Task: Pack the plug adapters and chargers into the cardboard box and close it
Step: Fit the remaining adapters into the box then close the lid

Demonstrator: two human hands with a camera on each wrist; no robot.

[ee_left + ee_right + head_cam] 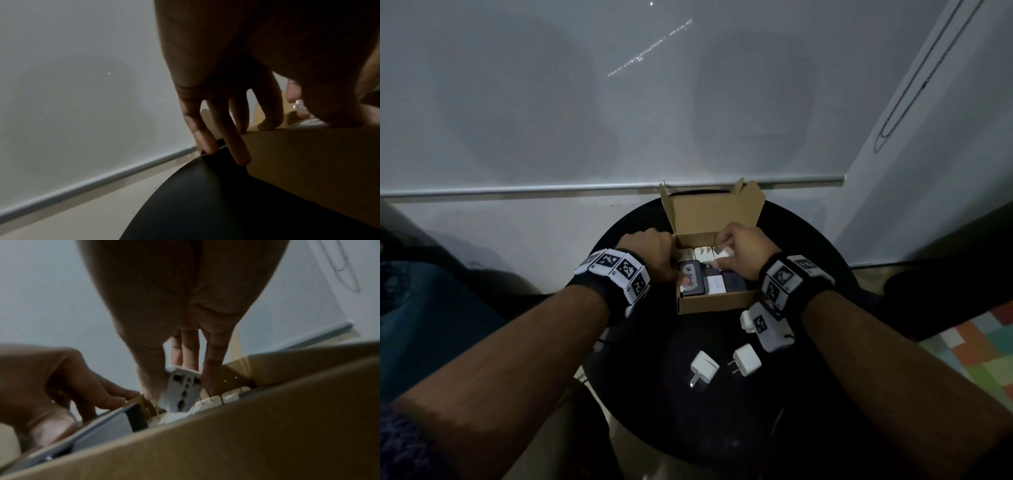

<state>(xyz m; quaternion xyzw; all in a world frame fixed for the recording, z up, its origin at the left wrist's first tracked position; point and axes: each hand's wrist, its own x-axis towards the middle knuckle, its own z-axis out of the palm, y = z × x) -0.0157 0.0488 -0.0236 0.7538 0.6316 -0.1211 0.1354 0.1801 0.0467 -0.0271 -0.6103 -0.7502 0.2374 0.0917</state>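
Right hand (180, 337) around white adapter (180, 392)

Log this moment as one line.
right hand: lowering white adapter into open box | left hand: steadying box | two white chargers on table

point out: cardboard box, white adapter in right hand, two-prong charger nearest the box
cardboard box (717, 303): head view, front wall.
white adapter (183, 393): right wrist view, socket face.
two-prong charger (747, 359): head view, white body.

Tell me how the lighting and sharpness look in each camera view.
Head view: dim, edges bowed by the wide lens, cardboard box fairly sharp. Left wrist view: dark, left hand near-silhouetted. Right wrist view: soft and motion-blurred around the white plug adapter.
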